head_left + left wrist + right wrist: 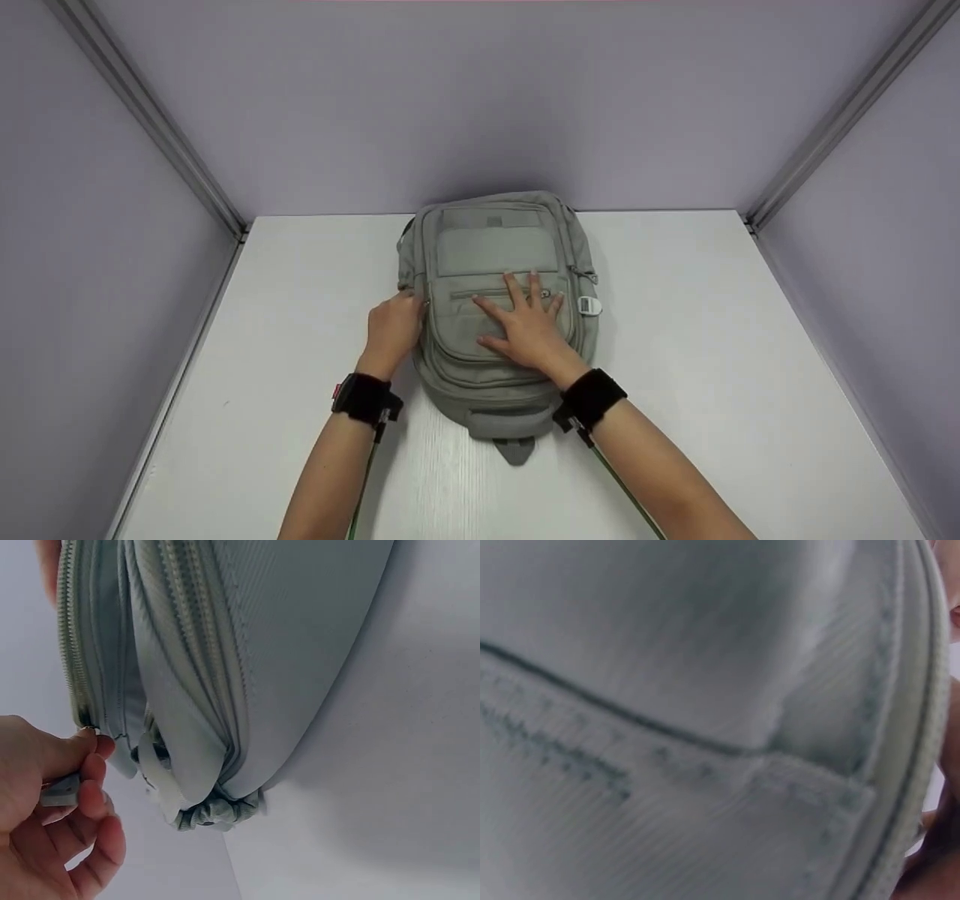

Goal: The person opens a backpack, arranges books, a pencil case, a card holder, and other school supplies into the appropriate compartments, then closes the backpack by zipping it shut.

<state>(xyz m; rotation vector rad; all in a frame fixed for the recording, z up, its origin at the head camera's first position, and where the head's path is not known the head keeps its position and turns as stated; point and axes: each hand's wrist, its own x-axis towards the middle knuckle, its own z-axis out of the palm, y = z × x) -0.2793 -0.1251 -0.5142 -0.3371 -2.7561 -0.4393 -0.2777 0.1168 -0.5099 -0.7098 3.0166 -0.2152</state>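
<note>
A grey-green backpack lies front side up, its top handle toward the person. At its left side, my left hand pinches a zipper pull between thumb and curled fingers, at the end of a zipper along the front compartment. My right hand rests on the front panel with fingers spread, over the small pocket zipper. Close up in the right wrist view are stitched fabric and a curved zipper; part of the left hand shows beyond it.
The backpack lies on a white table, its far end close to the back wall panel. Grey side panels enclose the table left and right. A small white tag is at the bag's right side.
</note>
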